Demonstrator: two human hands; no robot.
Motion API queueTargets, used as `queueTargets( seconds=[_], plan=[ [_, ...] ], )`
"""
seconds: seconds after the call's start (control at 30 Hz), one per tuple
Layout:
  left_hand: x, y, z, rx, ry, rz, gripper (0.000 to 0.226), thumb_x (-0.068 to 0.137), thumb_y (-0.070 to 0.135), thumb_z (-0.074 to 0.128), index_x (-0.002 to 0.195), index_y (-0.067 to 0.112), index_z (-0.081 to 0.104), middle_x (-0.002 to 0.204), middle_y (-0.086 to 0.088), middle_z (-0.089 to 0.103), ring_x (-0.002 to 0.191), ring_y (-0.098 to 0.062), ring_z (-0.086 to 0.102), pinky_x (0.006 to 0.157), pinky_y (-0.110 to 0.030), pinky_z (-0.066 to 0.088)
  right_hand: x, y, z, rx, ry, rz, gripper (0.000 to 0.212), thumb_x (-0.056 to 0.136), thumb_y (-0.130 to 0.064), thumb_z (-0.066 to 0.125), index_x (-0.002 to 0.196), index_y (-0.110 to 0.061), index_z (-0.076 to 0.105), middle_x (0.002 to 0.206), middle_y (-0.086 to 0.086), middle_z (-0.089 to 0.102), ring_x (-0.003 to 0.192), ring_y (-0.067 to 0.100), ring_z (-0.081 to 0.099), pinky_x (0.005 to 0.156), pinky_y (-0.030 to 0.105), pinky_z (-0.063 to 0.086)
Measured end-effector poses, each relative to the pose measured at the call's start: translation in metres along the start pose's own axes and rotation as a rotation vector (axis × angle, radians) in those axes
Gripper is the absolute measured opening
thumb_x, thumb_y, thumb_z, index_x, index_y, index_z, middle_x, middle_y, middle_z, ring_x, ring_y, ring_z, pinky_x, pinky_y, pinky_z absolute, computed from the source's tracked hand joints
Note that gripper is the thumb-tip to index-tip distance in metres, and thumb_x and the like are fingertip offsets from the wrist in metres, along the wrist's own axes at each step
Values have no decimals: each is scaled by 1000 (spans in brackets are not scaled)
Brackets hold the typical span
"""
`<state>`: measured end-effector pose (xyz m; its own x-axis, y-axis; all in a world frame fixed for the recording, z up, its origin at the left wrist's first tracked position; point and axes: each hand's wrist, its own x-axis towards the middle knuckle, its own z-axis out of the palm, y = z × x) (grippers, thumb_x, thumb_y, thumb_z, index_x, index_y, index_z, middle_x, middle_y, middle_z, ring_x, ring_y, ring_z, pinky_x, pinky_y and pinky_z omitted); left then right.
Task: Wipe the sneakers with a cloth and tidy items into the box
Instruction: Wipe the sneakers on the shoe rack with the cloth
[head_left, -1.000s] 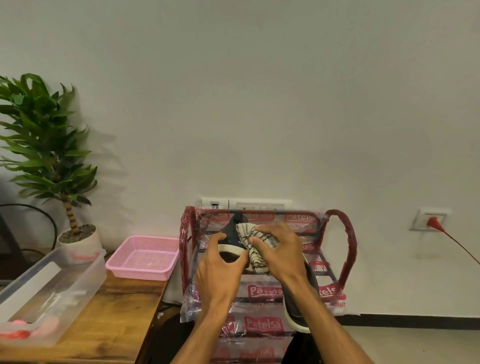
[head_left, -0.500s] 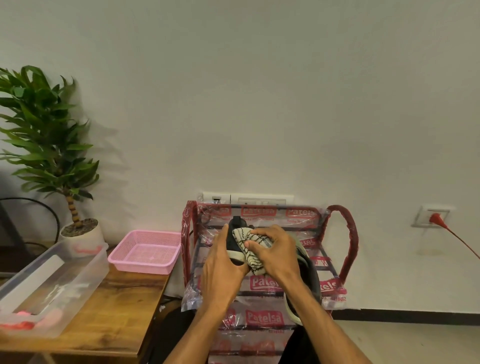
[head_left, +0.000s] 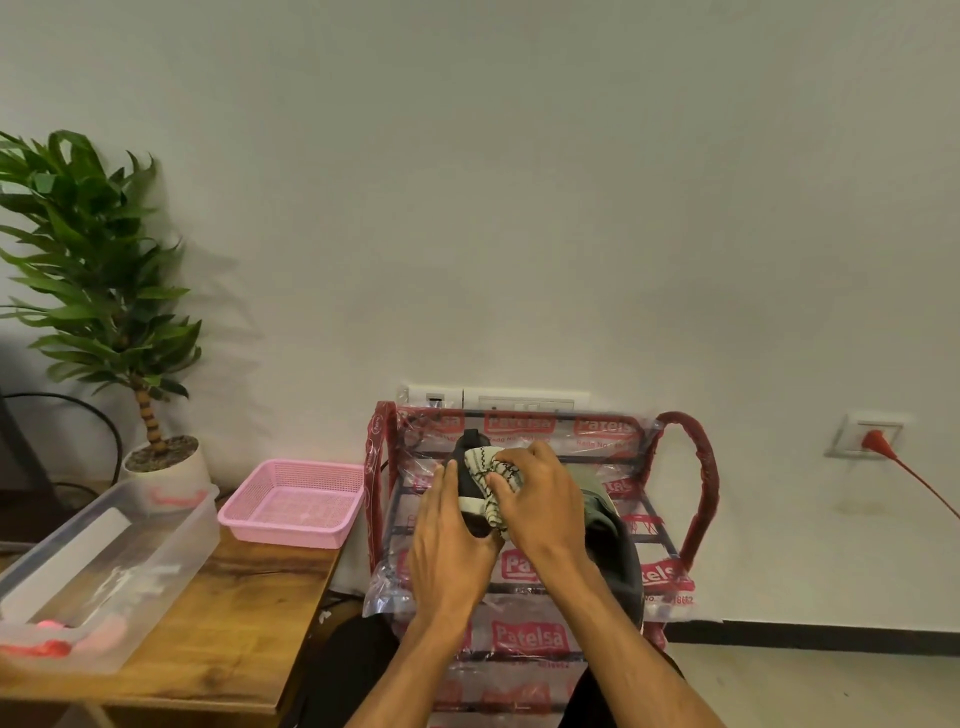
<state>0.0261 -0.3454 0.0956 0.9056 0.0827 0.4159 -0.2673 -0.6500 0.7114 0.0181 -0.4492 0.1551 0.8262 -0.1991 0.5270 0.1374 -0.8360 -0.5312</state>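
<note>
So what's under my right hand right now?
A striped cloth, bunched under the right hand and pressed on the dark sneaker that the left hand holds. The hand covers most of the cloth and the sneaker's middle, so those cannot be seen.

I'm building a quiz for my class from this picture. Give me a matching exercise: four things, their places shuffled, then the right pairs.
1 cloth
2 pink basket
3 clear box
4 red plug

A in the wall socket
B on the table beside the rack
C under the right hand, on the sneaker
D at the table's left end

Pairs: 1-C; 2-B; 3-D; 4-A
</note>
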Motion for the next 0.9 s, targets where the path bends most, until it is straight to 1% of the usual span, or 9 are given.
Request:
queueTargets(
  seconds=[0.1,0.23,0.33,0.43,0.53,0.63,0.73,0.8,0.9],
  plan=[
    [0,0,2,41,-1,8,89,79,33,75,151,20,25,153,0,35,139,-17,35,104,-44,44,1,-2,2,89,-2,44,34,86,-35,73,117,-22,69,104,-7,58,95,11,60,84,27,50],
    [4,-1,3,64,31,21,76,81,22,72,146,19,33,148,-1,43,135,-17,42,100,-40,48,2,0,2,97,-62,14,36,85,-37,73,117,-22,68,104,-8,57,95,10,58,87,31,52],
    [5,-2,2,89,18,23,85,77,23,75,149,23,30,150,2,42,134,-16,43,97,-37,51,3,4,0,69,-67,29,35,88,-36,70,119,-21,67,107,-7,58,96,11,59,88,32,52],
    [3,0,1,94,0,21,93,75,35,79,151,22,27,153,0,36,138,-17,38,103,-40,46,4,5,0,23,-52,50,33,90,-35,67,120,-20,66,113,-4,59,100,16,61,87,35,52],
    [5,-1,-1,92,-2,17,96,73,41,80,151,20,28,152,-1,37,138,-19,38,104,-41,45,6,1,3,2,-51,87,32,91,-33,67,119,-20,66,116,-3,59,103,18,61,89,35,51],
    [7,-6,0,105,7,21,91,75,32,79,150,22,29,150,0,41,132,-18,46,97,-37,50,9,0,0,106,-78,133,34,84,-34,74,115,-21,69,119,-2,63,110,15,60,95,33,50],
    [6,-9,0,107,14,23,86,77,24,75,150,23,29,147,1,45,124,-18,53,89,-39,55,8,2,-6,173,-180,117,35,79,-33,80,110,-20,71,114,-5,64,101,9,58,95,30,50],
    [6,-7,0,111,2,25,90,75,27,78,150,22,28,149,0,42,126,-19,52,91,-40,54,10,4,-6,128,-168,119,33,81,-34,78,111,-21,71,117,-4,64,108,12,59,96,32,50],
    [5,-2,-1,108,-5,22,96,73,37,81,151,18,29,151,-3,40,131,-21,47,98,-39,49,14,1,-1,-10,-112,124,30,89,-33,70,116,-22,68,121,-2,61,110,15,59,94,30,47]
  ],
)
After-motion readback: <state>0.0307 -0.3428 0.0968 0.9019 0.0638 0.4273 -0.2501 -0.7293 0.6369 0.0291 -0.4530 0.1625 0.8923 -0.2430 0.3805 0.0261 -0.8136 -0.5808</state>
